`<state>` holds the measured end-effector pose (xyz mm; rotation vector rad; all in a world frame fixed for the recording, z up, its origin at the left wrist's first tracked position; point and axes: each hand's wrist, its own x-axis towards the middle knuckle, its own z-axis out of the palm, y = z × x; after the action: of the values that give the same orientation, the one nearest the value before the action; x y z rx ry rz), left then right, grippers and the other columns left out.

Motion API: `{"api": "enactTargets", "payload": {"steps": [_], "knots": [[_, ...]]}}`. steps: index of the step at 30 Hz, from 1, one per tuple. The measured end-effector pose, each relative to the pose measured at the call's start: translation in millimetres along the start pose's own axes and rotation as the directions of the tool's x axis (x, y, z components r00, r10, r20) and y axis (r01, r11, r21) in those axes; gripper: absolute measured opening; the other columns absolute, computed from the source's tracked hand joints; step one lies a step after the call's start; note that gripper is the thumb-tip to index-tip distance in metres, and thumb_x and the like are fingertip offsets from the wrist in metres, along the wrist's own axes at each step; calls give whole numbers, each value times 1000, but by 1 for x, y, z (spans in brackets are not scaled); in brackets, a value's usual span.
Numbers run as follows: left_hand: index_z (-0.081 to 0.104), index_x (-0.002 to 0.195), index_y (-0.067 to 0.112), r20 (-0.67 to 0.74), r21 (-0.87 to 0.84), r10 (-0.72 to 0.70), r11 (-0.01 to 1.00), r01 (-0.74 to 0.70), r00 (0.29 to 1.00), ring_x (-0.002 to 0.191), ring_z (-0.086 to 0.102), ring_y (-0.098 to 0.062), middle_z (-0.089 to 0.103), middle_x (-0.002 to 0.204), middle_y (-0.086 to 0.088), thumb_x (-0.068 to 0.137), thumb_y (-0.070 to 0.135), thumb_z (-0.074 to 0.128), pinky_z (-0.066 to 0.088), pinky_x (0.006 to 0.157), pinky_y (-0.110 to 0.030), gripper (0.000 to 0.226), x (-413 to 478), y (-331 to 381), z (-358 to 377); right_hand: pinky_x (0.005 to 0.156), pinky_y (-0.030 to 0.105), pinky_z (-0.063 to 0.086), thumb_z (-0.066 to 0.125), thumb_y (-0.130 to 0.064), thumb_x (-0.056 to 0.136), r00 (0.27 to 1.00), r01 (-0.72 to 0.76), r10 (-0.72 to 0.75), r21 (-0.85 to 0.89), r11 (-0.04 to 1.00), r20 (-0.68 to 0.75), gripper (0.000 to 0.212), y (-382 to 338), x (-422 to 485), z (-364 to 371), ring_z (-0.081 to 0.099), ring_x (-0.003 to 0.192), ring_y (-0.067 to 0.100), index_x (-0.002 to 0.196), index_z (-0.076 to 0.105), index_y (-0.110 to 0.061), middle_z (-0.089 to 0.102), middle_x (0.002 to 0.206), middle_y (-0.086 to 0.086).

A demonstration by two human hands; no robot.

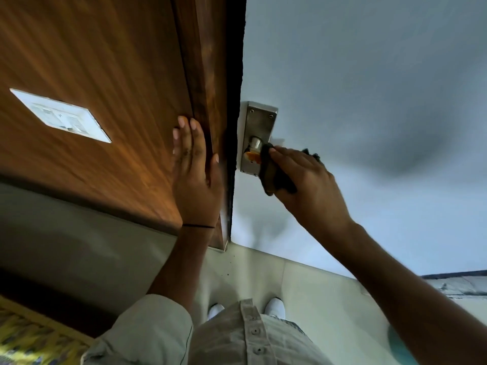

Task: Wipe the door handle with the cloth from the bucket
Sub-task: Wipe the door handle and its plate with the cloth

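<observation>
A steel door handle (254,144) on a steel backplate (258,119) is mounted on the pale door, near its edge. My right hand (305,180) grips a dark cloth (274,177) and presses it against the handle's lever, which the cloth and hand mostly hide. My left hand (193,175) lies flat with fingers spread on the brown wooden frame beside the door edge; it holds nothing. The bucket is not in view.
A white switch plate (60,114) sits on the wooden panel (105,75) to the left. The pale door (369,101) fills the right side. Below are the tiled floor (303,280), my white shoes (274,306) and a yellow patterned fabric (26,338) at bottom left.
</observation>
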<state>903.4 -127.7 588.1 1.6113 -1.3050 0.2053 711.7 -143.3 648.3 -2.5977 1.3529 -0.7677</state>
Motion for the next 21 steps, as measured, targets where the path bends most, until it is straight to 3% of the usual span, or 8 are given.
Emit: {"api": "enactTargets", "payload": {"steps": [9,13,19,21], "knots": [[33,147,-1,0,-49,-59,997,59,998,147,26,-36,31,155,-24,95,9,62,36,115,-49,60,0,4,0,98,47,51,75,-5,73,998,58,-60,39,998,36,59,-10,16,14,62,122,34,131,63,-7,64,135,12],[32,147,-2,-11,-50,-46,998,46,999,148,24,-34,29,155,-24,96,9,61,35,115,-51,60,1,2,-1,97,42,50,76,-5,72,998,67,-66,52,996,-25,59,12,-4,0,62,121,33,130,64,-6,66,132,11],[28,148,-1,-21,-93,-85,992,82,996,148,21,-37,26,156,-24,95,4,59,27,121,-44,61,0,9,5,104,54,47,76,-4,74,995,80,-84,58,995,53,59,-17,26,28,58,127,34,131,63,-8,64,135,12],[28,147,-2,-19,-95,-81,992,79,997,148,21,-37,26,156,-24,95,4,59,27,121,-44,61,-1,8,5,103,49,49,78,-5,74,993,97,-101,67,993,55,58,-11,22,22,59,125,33,130,64,-9,64,135,11]]}}
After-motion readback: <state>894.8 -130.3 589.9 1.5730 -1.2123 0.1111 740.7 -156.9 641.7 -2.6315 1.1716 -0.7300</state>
